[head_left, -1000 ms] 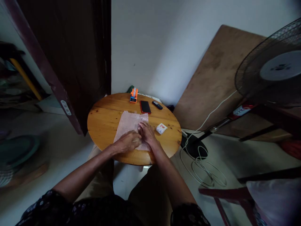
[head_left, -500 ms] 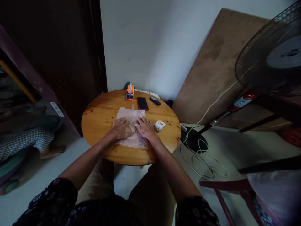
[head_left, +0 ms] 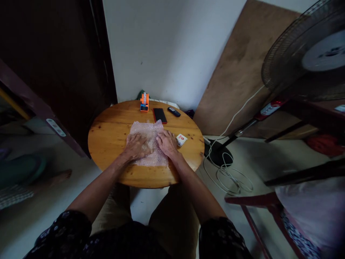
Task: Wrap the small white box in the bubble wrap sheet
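A pinkish, see-through sheet of bubble wrap (head_left: 151, 160) lies on the round wooden table (head_left: 107, 131) in front of me. My left hand (head_left: 137, 145) rests flat on its left part, fingers stretched out. On the right part lies my right hand (head_left: 167, 142), palm down with the fingers spread. Whether anything is under or inside the wrap cannot be made out. Just right of my right hand is a small white box (head_left: 181, 139) with a red mark. Beyond the wrap lies a red-edged dark phone (head_left: 160, 116).
An orange tape dispenser (head_left: 145, 102) and a dark keypad phone (head_left: 174, 111) sit at the table's far side. To the right stand a fan (head_left: 304, 61), a coiled white cable (head_left: 234, 180) and a dark red chair (head_left: 252, 201). Another person's foot (head_left: 63, 175) shows at left.
The camera view has shifted slightly. Both hands stay flat on the bubble wrap, and its far right corner now sticks up a little. The other person at left has moved.
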{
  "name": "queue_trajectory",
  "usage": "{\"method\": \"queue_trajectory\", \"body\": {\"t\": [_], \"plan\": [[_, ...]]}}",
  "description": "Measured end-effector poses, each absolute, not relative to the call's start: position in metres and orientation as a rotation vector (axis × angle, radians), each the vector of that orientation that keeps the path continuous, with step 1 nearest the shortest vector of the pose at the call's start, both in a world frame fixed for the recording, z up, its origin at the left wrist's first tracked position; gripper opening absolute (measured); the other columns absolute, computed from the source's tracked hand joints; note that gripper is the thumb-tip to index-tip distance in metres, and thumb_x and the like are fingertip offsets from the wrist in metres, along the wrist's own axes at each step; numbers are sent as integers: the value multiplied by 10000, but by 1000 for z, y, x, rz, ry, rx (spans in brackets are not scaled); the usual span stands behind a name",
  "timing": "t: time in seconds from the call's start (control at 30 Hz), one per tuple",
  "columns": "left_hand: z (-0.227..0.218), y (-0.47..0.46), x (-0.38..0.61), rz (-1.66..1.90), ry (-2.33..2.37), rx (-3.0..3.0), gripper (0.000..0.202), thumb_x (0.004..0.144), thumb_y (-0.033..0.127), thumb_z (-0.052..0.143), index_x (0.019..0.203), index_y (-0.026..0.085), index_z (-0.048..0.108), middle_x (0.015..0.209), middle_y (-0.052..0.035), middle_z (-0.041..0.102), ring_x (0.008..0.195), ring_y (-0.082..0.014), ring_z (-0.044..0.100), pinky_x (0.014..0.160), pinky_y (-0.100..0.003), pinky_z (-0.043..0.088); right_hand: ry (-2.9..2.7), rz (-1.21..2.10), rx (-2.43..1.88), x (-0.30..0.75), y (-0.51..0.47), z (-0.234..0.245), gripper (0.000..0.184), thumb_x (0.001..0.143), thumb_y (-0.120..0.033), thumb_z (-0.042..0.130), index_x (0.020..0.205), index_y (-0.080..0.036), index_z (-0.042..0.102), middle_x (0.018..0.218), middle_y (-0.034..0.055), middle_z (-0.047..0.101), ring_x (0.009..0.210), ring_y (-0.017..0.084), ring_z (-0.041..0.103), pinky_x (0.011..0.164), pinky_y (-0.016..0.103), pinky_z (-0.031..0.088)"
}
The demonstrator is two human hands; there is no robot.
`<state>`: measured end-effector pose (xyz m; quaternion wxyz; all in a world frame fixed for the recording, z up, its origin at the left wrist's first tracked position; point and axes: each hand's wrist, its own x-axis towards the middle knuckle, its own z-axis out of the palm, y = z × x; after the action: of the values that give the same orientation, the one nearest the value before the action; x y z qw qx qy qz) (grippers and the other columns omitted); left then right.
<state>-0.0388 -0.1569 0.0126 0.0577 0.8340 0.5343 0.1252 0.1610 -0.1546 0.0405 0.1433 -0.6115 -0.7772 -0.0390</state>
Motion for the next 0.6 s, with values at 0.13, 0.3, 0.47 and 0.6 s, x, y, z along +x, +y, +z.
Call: {"method": "queue_trajectory", "body": {"t": [0.13, 0.3, 0.47, 0.6], "plan": [[10, -155, -41, 360, 1601, 2535, 705, 836, 593, 607, 1460, 285, 495, 1572, -133, 423, 1479, -367, 314, 1205, -613, 196, -2041, -192, -1855, 187, -166, 63, 408, 954, -324, 506, 1318, -174, 614, 1504, 142, 498, 1318, 323, 468, 1060, 468, 358], [3, -151, -42, 366, 1612, 2542, 488, 951, 369, 481, 1434, 313, 520, 1573, -110, 425, 1473, -341, 325, 1195, -611, 204, -1978, 2, -2134, 226, -177, 66, 599, 856, -344, 642, 1403, -136, 515, 1331, 178, 629, 1216, 324, 575, 1025, 437, 421], [0, -149, -40, 404, 1636, 2533, 435, 964, 375, 475, 1386, 310, 556, 1539, -109, 458, 1462, -334, 336, 1200, -593, 201, -1684, 218, -2020, 236, -175, 54, 509, 791, -231, 635, 1295, -169, 600, 1270, 126, 674, 1172, 282, 620, 1027, 402, 468], [1, -152, -41, 383, 1605, 2533, 480, 942, 368, 519, 1417, 297, 520, 1560, -120, 427, 1471, -351, 320, 1198, -618, 186, -1374, 667, -1614, 217, -172, 69, 526, 763, -352, 655, 1260, -196, 582, 1222, 92, 689, 1092, 261, 650, 921, 405, 538]]}}
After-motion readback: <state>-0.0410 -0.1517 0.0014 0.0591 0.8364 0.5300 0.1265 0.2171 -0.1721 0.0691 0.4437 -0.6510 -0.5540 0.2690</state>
